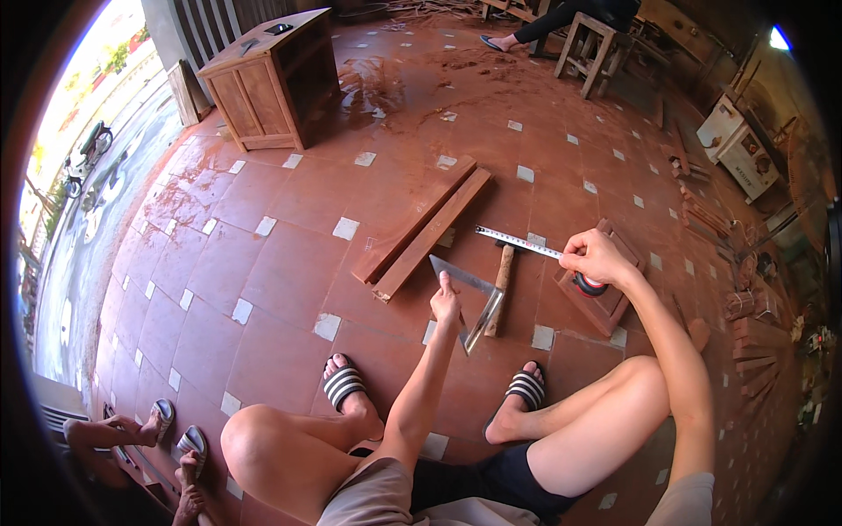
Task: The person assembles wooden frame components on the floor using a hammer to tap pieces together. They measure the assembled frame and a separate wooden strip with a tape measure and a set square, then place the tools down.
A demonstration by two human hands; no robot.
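Note:
My left hand [446, 302] is closed on a shiny metal carpenter's square [478, 282], held low over the tiled floor. Its thumb lies along the metal near one corner. My right hand [601, 256] grips a tape measure [589, 285] with a black and red case, partly hidden by the fingers. The white tape blade [517, 239] is drawn out to the left, toward two reddish wooden beams [434, 232] lying side by side. Beneath the blade and beside the square lies a hammer [500, 298] with a wooden handle. A framed wooden panel [605, 302] rests under my right forearm.
A wooden cabinet [267, 88] stands at the far left. At the far right are a stool [589, 53] and a seated person's leg [548, 26]. Wood offcuts [754, 351] line the right side. Another person's hands and feet [189, 447] show at lower left.

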